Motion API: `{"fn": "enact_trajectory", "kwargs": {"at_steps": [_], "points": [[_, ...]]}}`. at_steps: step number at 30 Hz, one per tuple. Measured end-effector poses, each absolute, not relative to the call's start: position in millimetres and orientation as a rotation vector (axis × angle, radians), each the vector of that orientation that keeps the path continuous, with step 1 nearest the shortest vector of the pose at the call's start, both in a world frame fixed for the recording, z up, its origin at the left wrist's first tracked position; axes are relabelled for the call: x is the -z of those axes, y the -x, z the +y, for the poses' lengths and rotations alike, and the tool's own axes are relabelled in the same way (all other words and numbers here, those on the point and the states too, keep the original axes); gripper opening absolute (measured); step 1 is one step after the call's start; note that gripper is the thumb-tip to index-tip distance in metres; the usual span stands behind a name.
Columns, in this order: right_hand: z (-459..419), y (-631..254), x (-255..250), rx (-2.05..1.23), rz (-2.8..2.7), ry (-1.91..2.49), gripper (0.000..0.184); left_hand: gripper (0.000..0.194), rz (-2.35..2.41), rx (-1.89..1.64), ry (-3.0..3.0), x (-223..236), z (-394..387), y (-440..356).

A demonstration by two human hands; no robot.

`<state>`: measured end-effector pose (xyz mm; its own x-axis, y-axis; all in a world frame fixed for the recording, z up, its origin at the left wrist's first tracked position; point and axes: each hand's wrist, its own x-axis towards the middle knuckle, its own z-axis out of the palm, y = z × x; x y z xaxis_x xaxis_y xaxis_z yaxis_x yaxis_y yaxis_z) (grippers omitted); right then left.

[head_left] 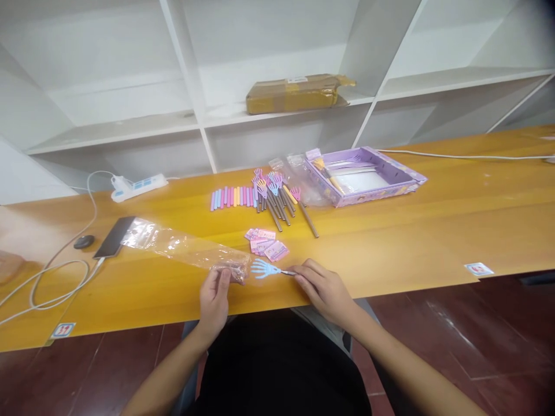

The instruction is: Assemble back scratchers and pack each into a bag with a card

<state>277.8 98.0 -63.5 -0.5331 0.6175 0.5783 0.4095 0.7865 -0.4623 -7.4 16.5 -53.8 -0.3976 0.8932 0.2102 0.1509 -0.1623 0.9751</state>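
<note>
My left hand (pixel 214 297) pinches the near end of a long clear plastic bag (pixel 186 245), whose far end lies by a phone. In my right hand (pixel 325 289) is the metal handle of a back scratcher with a light blue hand-shaped head (pixel 264 268). That head points left, close to the bag's end; whether they touch I cannot tell. Small pink and purple cards (pixel 269 245) lie just beyond it. Farther back sits a pile of back scratchers (pixel 277 196) with coloured heads and dark handles. Beside it, a row of coloured sticks (pixel 232 197) is laid out.
A purple tray (pixel 377 190) with a back scratcher in it stands at the back right, plastic bags beside it. At left are a phone (pixel 113 237), a black mouse-like object (pixel 84 242), white cables and a power strip (pixel 139 188). A cardboard box (pixel 292 95) rests on the shelf.
</note>
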Motion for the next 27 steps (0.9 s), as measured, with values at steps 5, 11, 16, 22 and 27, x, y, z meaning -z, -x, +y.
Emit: {"fn": "enact_trajectory", "kwargs": {"at_steps": [5,11,16,22,27], "points": [[97,-277,60,-0.362,-2.219,0.765,0.026,0.046,1.570,-1.642,-1.179,62,15,10],[96,-278,58,-0.372,-2.252,0.748,0.027,0.045,1.438,-1.529,-1.212,50,15,4],[97,-278,59,-0.363,-2.258,0.742,0.025,0.040,1.336,-1.491,-1.270,40,14,0],[98,-278,58,-0.361,-2.266,0.727,0.027,0.042,1.299,-1.330,-1.357,44,15,1],[98,-279,59,-0.375,-2.272,0.710,0.029,0.044,1.339,-1.132,-1.488,43,17,4]]}}
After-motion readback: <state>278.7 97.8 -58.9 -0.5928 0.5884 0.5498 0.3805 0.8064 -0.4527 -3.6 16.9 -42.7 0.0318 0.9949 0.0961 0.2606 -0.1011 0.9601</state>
